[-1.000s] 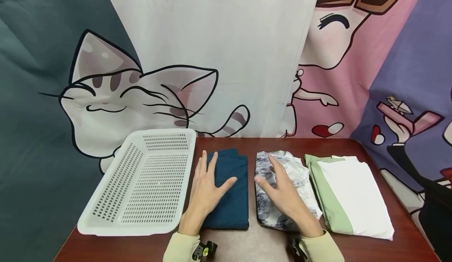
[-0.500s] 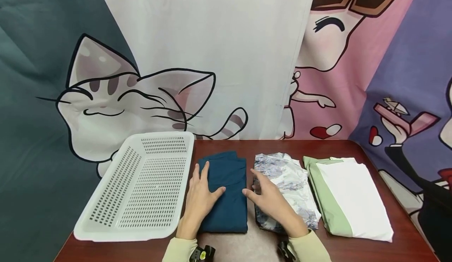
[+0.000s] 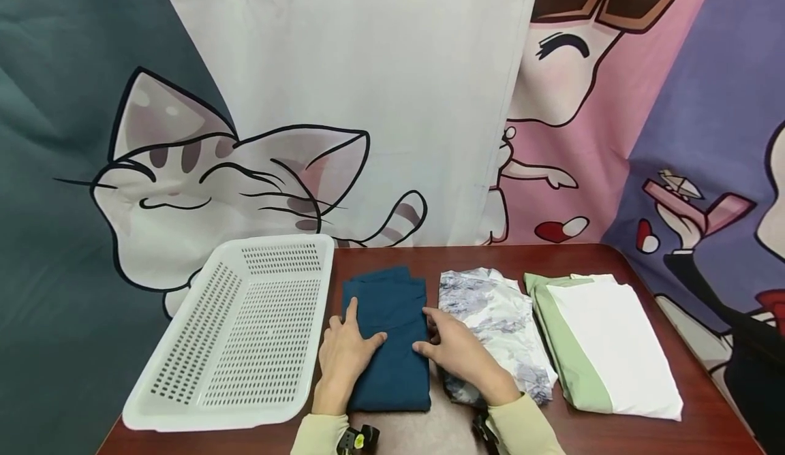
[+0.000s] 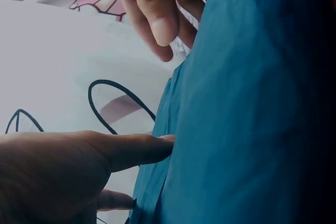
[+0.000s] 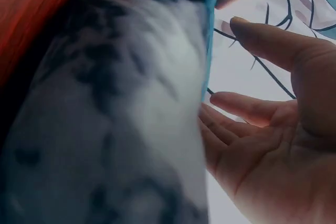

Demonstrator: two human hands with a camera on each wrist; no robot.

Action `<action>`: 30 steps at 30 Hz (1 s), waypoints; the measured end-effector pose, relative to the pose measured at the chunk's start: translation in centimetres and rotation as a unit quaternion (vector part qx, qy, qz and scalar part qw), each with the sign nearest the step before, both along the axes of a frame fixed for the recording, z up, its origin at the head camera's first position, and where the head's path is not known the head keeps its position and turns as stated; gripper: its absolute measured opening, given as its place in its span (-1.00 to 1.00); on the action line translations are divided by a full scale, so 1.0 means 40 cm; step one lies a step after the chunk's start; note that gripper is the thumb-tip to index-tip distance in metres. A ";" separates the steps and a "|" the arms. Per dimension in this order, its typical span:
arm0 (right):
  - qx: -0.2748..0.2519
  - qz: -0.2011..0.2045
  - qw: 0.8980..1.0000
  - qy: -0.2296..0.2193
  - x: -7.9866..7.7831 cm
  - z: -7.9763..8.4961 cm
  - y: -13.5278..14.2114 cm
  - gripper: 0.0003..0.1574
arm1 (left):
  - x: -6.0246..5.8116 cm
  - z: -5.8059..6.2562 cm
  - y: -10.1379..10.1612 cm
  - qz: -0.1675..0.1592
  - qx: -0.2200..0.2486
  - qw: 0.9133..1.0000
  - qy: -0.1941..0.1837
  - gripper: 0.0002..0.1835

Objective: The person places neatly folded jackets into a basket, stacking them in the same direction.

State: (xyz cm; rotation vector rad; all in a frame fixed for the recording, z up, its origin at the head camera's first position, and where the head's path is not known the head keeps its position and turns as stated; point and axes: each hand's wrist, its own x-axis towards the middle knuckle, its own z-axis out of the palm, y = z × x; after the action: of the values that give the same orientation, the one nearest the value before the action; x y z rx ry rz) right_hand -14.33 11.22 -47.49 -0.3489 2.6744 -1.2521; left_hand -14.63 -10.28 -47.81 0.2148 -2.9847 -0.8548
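A folded dark blue garment (image 3: pixel 395 366) lies on the table between both hands. My left hand (image 3: pixel 345 351) is at its left edge, thumb over the cloth; in the left wrist view the thumb tip (image 4: pixel 160 145) meets the fabric. Near the garment's right edge is my right hand (image 3: pixel 463 353), above the left side of a folded white and grey-blue patterned garment (image 3: pixel 499 319). In the right wrist view that hand's thumb (image 5: pixel 268 40) and fingers are spread apart, and nothing is pinched between them. Some fingertips are hidden by the cloth.
A white perforated plastic basket (image 3: pixel 257 332) stands at the left of the reddish-brown table (image 3: pixel 429 257). At the right lies a folded green and white garment (image 3: pixel 613 346). A printed cartoon curtain (image 3: pixel 392 101) hangs behind the table.
The right hand has moved left and lower, from over the patterned garment to the blue garment's right edge. The left hand has moved slightly down along its left edge.
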 end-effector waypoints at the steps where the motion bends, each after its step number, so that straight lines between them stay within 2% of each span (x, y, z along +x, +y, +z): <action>1: 0.011 -0.001 1.000 0.000 -0.001 -0.003 -0.001 -0.09 | -0.001 -0.003 0.001 0.002 -0.004 1.000 -0.005 0.02; 6: 0.057 -0.002 0.998 -0.004 -0.004 -0.012 -0.007 -0.06 | -0.004 -0.014 0.002 0.005 0.008 1.000 -0.016 0.03; 10: 0.061 -0.003 0.998 -0.014 -0.007 -0.012 -0.008 0.00 | -0.006 -0.019 0.005 0.002 0.026 1.000 -0.017 0.00; 16: 0.027 -0.008 0.999 -0.029 -0.011 -0.015 -0.014 0.07 | -0.016 -0.017 0.010 -0.005 0.047 0.998 -0.028 -0.08; 21: -0.003 -0.030 0.999 -0.030 -0.008 -0.028 -0.028 0.13 | -0.017 -0.010 0.001 -0.003 0.072 0.997 -0.032 -0.14; 24: -0.011 -0.040 0.998 -0.038 -0.006 -0.035 -0.035 0.16 | -0.015 -0.008 -0.004 -0.008 0.068 0.997 -0.029 -0.17; 30: -0.031 -0.029 0.998 -0.054 -0.008 -0.040 -0.034 0.16 | -0.012 -0.009 -0.003 -0.016 0.058 0.998 -0.020 -0.18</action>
State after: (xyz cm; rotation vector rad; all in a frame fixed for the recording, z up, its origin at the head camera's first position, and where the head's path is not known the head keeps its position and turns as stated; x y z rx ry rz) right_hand -14.63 9.85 -49.08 -0.2069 2.5773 -1.3315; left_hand -15.12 -10.41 -48.16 0.1890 -2.9845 -1.0409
